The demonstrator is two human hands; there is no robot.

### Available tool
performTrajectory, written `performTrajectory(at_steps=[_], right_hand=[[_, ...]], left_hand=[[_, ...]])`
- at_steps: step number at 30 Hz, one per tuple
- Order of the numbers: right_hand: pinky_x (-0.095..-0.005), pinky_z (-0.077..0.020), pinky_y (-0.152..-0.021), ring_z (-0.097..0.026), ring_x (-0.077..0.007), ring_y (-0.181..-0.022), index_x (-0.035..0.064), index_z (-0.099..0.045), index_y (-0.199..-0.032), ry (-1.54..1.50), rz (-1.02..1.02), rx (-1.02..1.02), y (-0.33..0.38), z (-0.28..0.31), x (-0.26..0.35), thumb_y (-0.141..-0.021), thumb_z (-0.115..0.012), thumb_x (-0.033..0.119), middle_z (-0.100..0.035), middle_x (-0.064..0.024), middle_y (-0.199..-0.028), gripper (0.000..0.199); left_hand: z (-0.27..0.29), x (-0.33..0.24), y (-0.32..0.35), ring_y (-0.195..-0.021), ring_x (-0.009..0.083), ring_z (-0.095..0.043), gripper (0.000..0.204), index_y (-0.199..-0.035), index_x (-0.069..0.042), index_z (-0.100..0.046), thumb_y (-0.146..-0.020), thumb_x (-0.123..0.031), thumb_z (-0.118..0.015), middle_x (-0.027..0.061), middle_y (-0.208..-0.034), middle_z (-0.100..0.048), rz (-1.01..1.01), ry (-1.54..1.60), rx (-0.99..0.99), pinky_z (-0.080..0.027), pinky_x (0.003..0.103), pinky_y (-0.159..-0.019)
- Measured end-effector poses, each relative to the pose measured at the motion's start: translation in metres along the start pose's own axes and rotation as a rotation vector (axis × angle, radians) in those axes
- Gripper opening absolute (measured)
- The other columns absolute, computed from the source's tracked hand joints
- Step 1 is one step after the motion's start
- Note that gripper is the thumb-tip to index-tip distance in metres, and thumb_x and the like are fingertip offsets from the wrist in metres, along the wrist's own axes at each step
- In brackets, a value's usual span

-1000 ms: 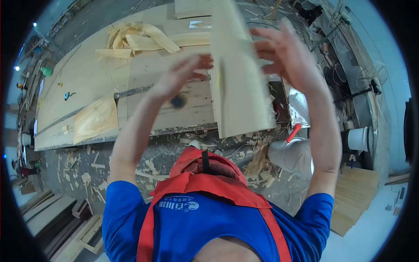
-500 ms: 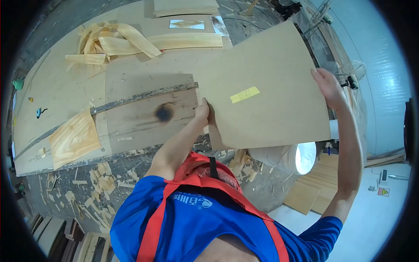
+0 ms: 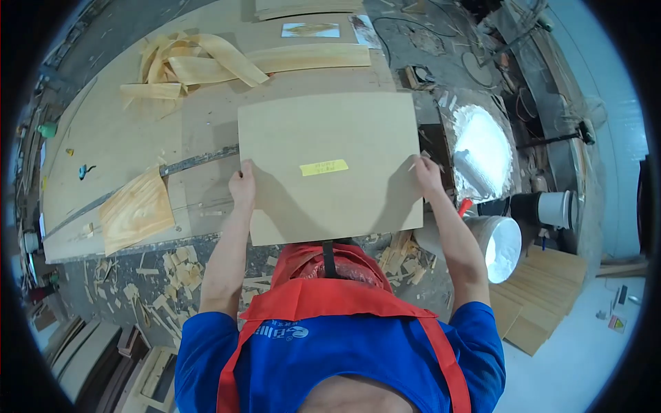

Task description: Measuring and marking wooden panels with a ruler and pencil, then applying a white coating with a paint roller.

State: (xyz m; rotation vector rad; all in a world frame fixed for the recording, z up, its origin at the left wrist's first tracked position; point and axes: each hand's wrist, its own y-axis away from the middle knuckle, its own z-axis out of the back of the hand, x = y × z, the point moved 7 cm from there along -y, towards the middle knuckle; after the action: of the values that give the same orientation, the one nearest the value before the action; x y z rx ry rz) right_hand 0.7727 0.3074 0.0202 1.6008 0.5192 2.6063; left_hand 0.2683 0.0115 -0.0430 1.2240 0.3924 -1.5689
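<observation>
A rectangular tan board (image 3: pixel 330 131) is held level in front of me, over the near edge of the worktable (image 3: pixel 210 127). On its top face sits a yellow paper label (image 3: pixel 323 167) with handwriting. My left hand (image 3: pixel 242 184) grips the board's left edge, with the fingers curled under and partly hidden. At the right edge my right hand (image 3: pixel 427 175) holds it the same way. A dark, worn straight strip (image 3: pixel 200 159) on the table runs in behind the board's left side.
Curled wood veneer strips (image 3: pixel 206 62) lie at the back left, and a square veneer piece (image 3: pixel 136 212) at the near left. To the right are a roller tray with white stuff (image 3: pixel 480 155) and a white bucket (image 3: pixel 501 249). Wood scraps (image 3: pixel 182 272) litter the floor.
The board has swung left and down from the right side, and now lies level before me. Both hands stay on its edges. The roller tray, earlier covered, now shows.
</observation>
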Motion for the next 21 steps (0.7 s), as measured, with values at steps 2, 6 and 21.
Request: performTrajectory(at_steps=[2,6,21], right_hand=[[-0.0333,-0.0501,-0.082,-0.063,-0.0179,-0.089,-0.0026,-0.070,-0.110,0.063,0.000,0.038,-0.011,-0.022,-0.017,-0.098,-0.060,0.037,-0.069,-0.0086,-0.091,0.042],[-0.0387,-0.0535,-0.081,-0.069,-0.0271,-0.088,-0.0028,-0.070,-0.102,0.429,0.072,0.121,-0.020,-0.036,-0.010,-0.098,-0.058,0.032,-0.072,-0.0167,-0.088,0.037],[-0.0420,-0.0522,-0.088,-0.062,-0.0286,-0.102,0.0156,-0.072,-0.112,0.634,1.026,0.656,0.080,-0.264,0.123,-0.092,-0.064,0.013,-0.065,-0.0058,-0.101,0.021]], left_hand=[[0.012,0.004,0.001,-0.076,0.0217,-0.060,0.061,-0.085,0.008,-0.064,-0.095,-0.053,-0.064,0.0148,-0.080,-0.067,0.006,-0.034,-0.024,-0.049,0.038,-0.074],[0.019,0.017,0.003,-0.075,0.0254,-0.061,0.063,-0.081,0.007,-0.064,-0.095,-0.054,-0.064,0.0172,-0.078,-0.067,0.017,-0.124,-0.059,-0.049,0.040,-0.073],[0.020,-0.024,0.041,-0.100,0.0442,-0.068,0.057,-0.099,-0.005,-0.067,-0.099,-0.058,-0.046,0.0243,-0.096,-0.072,0.110,-0.542,-0.245,-0.051,0.054,-0.089]])
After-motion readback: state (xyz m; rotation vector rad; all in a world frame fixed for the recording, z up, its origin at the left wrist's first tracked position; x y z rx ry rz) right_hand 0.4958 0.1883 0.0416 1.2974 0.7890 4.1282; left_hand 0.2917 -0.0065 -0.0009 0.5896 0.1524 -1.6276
